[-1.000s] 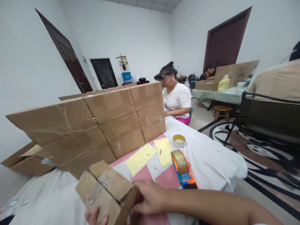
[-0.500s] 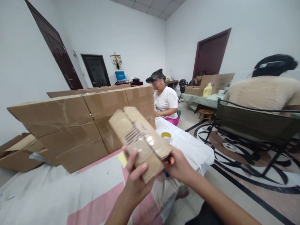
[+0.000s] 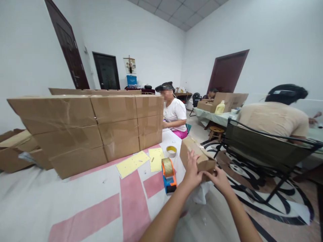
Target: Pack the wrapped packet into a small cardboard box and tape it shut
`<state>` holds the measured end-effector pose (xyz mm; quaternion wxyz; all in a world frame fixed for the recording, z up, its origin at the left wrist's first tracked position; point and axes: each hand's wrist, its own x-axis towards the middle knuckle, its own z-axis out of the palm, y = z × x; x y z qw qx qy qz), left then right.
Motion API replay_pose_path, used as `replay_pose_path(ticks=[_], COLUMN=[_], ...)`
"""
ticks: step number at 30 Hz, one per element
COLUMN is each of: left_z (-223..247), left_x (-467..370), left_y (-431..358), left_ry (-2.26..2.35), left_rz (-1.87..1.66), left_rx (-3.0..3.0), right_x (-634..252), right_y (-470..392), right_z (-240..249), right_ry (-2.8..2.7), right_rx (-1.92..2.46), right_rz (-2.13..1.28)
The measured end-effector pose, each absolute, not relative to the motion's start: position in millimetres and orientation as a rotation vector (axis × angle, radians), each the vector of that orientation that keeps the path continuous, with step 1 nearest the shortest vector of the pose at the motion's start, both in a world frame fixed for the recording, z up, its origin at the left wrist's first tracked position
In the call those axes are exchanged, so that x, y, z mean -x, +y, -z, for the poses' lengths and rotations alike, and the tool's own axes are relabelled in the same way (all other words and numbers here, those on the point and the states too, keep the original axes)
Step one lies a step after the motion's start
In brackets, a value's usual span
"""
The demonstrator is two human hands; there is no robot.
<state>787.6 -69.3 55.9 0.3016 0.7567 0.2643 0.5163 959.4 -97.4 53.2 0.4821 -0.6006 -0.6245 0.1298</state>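
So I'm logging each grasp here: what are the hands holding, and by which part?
Both hold one small cardboard box: the left hand lies on its near side, the right hand is under its lower right end.

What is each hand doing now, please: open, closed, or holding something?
Left hand: closed on the side of the small cardboard box.
Right hand: gripping the same box from below.

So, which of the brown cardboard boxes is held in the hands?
The small brown cardboard box at the table's right edge; both hands grip it, while the larger taped cardboard boxes stand stacked, untouched.
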Motion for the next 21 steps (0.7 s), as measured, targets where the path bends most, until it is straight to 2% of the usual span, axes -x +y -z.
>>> replay_pose_path(ticks=[3, 6, 10, 16, 21], left_z=[-27, -22, -30, -31, -33], left_x=[-790, -796, -808, -830, -845], left_y=[-57, -44, -22, 5, 53], left_ry=[0.751, 0.818, 0.950, 1.098, 1.304], left_rz=[-1.391, -1.434, -1.515, -1.543, -1.500], left_rx=[-1.962, -1.920, -1.861, -1.877, -1.987], right_x=[-951, -943, -932, -918, -920], right_y=[-81, -64, -43, -37, -47], right_z=[-16, 1, 8, 18, 21], right_ry=[-1.345, -1.206, -1.095, -0.999, -1.013], right_rx=[1.394, 1.374, 1.369, 1.455, 1.377], right_rz=[-0.354, -0.349, -0.452, -0.213, -0.178])
